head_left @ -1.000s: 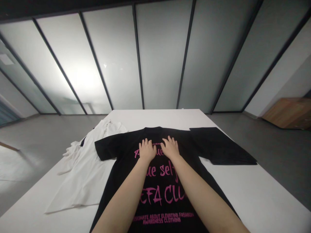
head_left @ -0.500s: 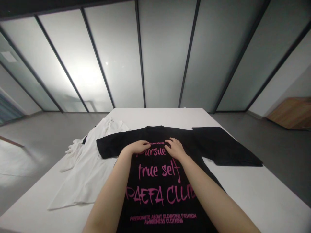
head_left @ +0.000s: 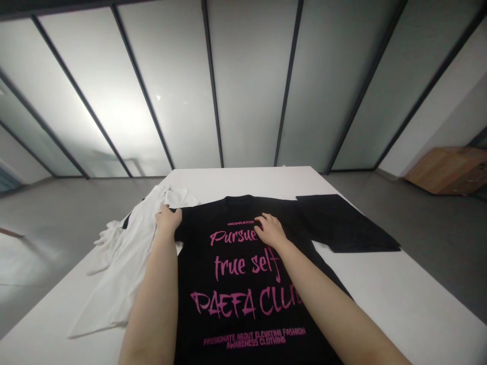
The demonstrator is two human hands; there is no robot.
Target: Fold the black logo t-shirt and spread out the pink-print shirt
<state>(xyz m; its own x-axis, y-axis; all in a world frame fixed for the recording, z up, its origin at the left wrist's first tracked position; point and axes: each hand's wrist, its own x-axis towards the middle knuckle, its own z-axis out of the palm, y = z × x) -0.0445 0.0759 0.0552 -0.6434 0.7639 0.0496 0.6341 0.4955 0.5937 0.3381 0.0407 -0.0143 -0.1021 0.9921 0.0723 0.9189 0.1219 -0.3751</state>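
Note:
A black T-shirt [head_left: 236, 274] with pink lettering lies spread out in front of me, its collar toward the far end of the table. My left hand [head_left: 168, 220] rests over the end of the shirt's left sleeve [head_left: 186, 223], thumb apart from the fingers; hand and forearm hide the cuff. On the upper chest, beside the word "Pursue", lies my right hand [head_left: 271, 230], fingers spread on the fabric. My right forearm covers the end of the large lettering.
White garments [head_left: 125, 274] lie rumpled at the left edge of the white table [head_left: 411, 299]. A folded black garment [head_left: 346, 223] touches the shirt's right side. Frosted glass panels [head_left: 251, 86] stand beyond; a wooden piece [head_left: 449, 170] sits on the floor at right.
My left hand has moved left from the shirt's chest to the sleeve end, uncovering the upper lettering. My right hand stays on the chest. The view has shifted slightly.

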